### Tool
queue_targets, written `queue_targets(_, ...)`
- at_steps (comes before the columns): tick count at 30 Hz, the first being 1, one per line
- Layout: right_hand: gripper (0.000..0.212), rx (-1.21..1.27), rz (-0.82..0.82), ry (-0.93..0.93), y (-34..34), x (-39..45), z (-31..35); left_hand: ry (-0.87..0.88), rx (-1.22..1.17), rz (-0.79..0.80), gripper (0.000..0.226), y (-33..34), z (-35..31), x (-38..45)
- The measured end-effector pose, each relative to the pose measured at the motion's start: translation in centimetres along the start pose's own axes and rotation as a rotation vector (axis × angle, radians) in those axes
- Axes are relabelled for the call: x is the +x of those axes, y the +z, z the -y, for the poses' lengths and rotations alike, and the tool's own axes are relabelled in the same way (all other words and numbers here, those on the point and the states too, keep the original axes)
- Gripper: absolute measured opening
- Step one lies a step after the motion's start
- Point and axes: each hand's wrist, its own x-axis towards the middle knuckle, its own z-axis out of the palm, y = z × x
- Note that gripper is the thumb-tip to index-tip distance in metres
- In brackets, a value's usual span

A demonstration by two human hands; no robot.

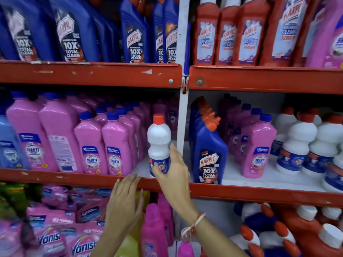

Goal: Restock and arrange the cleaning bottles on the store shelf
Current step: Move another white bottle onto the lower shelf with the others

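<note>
A white bottle [159, 138] with an orange-red cap and a blue label stands upright on the middle shelf [74, 178], in a gap at the right end of the left bay. My right hand [174, 175] wraps its lower part, thumb across the label and fingers along its right side. My left hand [124, 203] hovers open below the shelf's red front edge, fingers spread and holding nothing. Pink Shakti bottles [115, 145] stand in rows just left of the white bottle.
A white upright post [182, 117] divides the bays. Right of it stand blue Harpic bottles [208, 154], more pink bottles [258, 151] and matching white bottles [297, 145]. The top shelf holds blue Harpic [70, 34] and red Harpic [228, 38]. Vanish pouches [55, 234] fill the lower shelf.
</note>
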Motion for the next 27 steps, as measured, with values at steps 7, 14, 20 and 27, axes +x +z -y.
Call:
queue_targets(7,0.089,-0.078,-0.006,0.232,3.7,0.6,-0.2,0.042,-0.014,0.042,0.04,-0.3,0.7,0.6)
queue_targets(14,0.057,0.004,-0.18,0.263,4.0,1.2,-0.8,0.044,-0.033,0.052,0.038,-0.3,1.1,0.7)
queue_targets(20,0.059,0.035,-0.19,0.175,3.0,1.6,-0.4,0.0,-0.078,0.057,0.038,-1.3,0.5,1.1)
queue_targets(27,0.07,0.243,-0.154,0.103,-0.8,0.7,0.0,-0.021,-0.158,-0.034,0.036,-2.3,-2.4,2.1)
